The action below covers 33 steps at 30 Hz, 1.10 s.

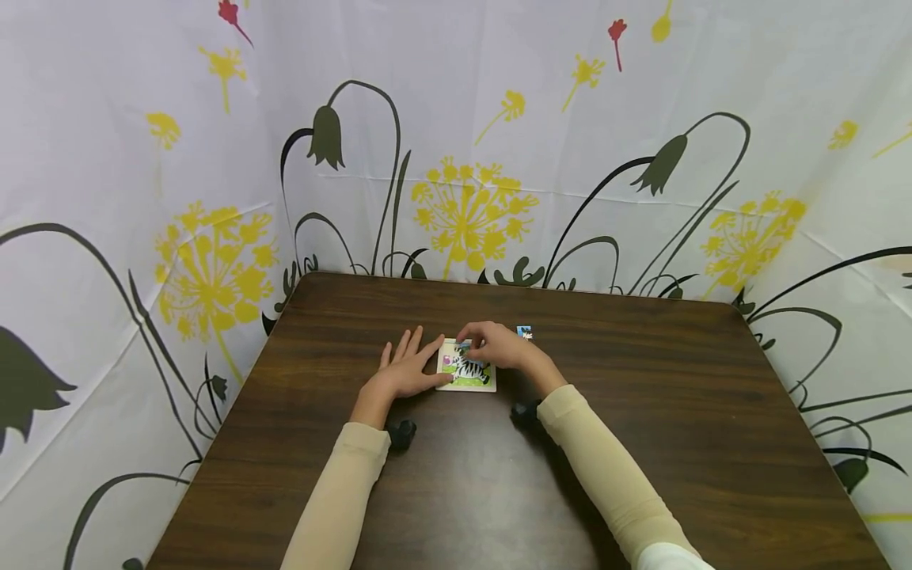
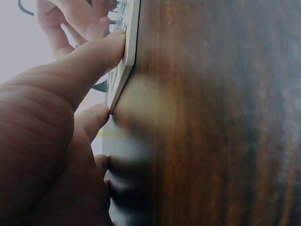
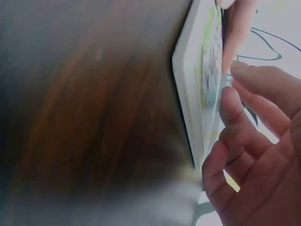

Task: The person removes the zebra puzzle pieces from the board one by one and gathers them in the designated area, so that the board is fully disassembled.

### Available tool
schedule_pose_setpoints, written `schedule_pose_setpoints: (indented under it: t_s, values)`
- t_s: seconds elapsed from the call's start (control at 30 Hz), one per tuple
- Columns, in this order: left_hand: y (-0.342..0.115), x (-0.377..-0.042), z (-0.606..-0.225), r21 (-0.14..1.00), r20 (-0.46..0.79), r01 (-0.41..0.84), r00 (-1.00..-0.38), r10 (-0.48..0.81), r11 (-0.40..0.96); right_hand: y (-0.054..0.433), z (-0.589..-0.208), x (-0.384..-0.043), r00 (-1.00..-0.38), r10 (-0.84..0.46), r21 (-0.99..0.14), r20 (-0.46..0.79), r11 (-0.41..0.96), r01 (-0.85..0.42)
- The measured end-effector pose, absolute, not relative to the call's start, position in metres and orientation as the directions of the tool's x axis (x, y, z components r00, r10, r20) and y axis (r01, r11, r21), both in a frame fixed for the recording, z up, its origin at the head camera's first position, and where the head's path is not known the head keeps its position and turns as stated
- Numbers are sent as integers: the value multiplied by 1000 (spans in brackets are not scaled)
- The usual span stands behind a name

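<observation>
A small square puzzle board with a zebra picture lies on the table, its pale rim showing. My left hand is spread at its left side, thumb on the near rim and index fingertip at the far left corner. The other left fingers reach out over the table. Over the board's far part is my right hand, fingers bent down toward the picture. In the right wrist view, its thumb stands apart from the fingers, with no piece visible between them. The right hand hides part of the picture.
A blue puzzle piece with black and white marks lies beyond the right hand. The dark wooden table ends at a flower-printed cloth behind and at both sides. Dark wrist cameras sit below the hands.
</observation>
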<state>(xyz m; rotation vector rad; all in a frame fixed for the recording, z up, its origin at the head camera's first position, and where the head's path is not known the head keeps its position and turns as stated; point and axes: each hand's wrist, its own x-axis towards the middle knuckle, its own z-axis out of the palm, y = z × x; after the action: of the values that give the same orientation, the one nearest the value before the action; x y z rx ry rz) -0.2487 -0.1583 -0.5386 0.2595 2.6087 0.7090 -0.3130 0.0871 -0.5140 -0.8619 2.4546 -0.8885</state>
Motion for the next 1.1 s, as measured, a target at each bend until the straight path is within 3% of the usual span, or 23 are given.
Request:
schedule_pose_setpoints:
  t_s: [0.37, 1.1]
  values:
    - [-159, -253, -545, 523, -339, 74, -896, 287, 849, 77, -514, -315, -745, -635, -657, -207, 654, -375]
    - [-158, -248, -544, 549, -295, 71, -915, 273, 833, 62, -506, -323, -682, -648, -637, -338, 692, -341]
